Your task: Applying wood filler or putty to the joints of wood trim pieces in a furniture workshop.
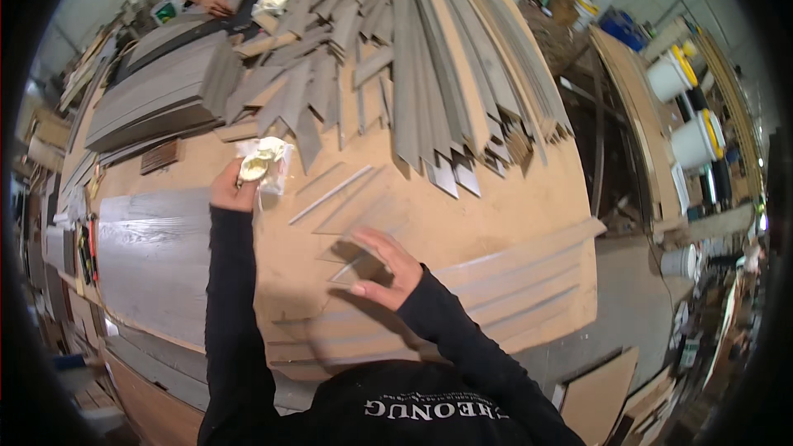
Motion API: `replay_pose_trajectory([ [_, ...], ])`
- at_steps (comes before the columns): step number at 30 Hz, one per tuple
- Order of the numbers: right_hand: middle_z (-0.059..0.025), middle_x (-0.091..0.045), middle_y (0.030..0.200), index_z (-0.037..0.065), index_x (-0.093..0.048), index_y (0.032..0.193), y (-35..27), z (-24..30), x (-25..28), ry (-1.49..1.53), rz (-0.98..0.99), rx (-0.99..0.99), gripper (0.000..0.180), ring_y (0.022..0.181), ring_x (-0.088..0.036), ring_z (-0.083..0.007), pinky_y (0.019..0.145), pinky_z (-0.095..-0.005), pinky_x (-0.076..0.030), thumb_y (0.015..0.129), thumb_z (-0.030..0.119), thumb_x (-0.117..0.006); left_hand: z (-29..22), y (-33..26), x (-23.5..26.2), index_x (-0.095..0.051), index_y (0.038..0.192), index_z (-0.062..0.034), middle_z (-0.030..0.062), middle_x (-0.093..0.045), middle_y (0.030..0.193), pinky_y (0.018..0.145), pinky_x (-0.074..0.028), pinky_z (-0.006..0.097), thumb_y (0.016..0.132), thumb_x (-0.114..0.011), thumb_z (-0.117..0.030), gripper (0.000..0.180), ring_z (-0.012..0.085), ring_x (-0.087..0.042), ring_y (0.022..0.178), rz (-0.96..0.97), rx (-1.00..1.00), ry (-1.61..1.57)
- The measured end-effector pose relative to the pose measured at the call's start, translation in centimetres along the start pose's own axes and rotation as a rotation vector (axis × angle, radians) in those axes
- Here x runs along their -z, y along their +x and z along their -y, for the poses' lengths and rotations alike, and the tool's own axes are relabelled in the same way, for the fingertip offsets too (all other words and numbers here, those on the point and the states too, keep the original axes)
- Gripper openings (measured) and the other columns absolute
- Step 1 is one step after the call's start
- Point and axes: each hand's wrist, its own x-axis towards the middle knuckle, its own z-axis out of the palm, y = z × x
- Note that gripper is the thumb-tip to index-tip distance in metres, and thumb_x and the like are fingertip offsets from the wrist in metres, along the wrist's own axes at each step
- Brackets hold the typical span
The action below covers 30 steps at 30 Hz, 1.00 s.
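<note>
Here, left hand (231, 187) outstretched, right hand (388, 271) (loosely cupped) above the tabletop (462, 215)

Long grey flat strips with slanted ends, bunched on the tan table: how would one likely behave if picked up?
One long grey flat strip would probably flex a little, being long and thin. It may nudge its neighbours, being packed close among them. Its pointed end could chip, narrowing to a sharp corner.

On the front of my black shirt (355, 396) I see 1 row of large white capital letters (438, 410), standing upside down in my view. Next to it runs smaller white print (429, 395), too fine for reading. Elsewhere I cannot make out any text.
</note>
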Motion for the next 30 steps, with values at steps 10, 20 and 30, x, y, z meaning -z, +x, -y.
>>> replay_pose_trajectory([
  [10,-0.0153,-0.038,0.137,0.002,-0.022,0.14,0.0,-1.3,-3.6,1.365,-0.518,-0.317,0.058,0.121,-0.043,-0.0246,0.1,-0.0349,-0.037,0.085,-0.002,-0.042,-13.4,-11.8,-10.3,-0.039,0.126,0.0027,0.0122,-0.053,0.106,0.084,-0.042,0.03,0.073,-0.054,0.001,0.056,0.0186,-0.054,0.094,0.036,0.191,-0.821],
  [20,-0.013,-0.034,0.14,0.008,-0.022,0.141,-2.5,-1.4,-3.0,1.466,-0.467,-0.225,0.063,0.12,-0.044,-0.0234,0.098,-0.0345,-0.039,0.081,-0.003,-0.039,-14.8,-12.9,-11.9,-0.049,0.117,-0.0023,0.0165,-0.059,0.097,0.075,-0.047,0.031,0.07,-0.048,0.001,0.047,0.0271,-0.061,0.087,0.166,-0.175,-0.168],
  [30,-0.0079,-0.056,0.113,0.004,-0.044,0.127,-5.6,-3.0,-1.5,0.946,-0.447,-0.435,0.036,0.1,-0.054,-0.012,0.083,-0.0234,-0.045,0.09,0.005,-0.043,-16.6,-14.3,-13.7,-0.041,0.126,0.0052,0.0236,-0.042,0.125,0.102,-0.027,0.041,0.084,-0.046,-0.02,0.049,0.0349,-0.042,0.117,0.197,-0.126,-0.261],
])
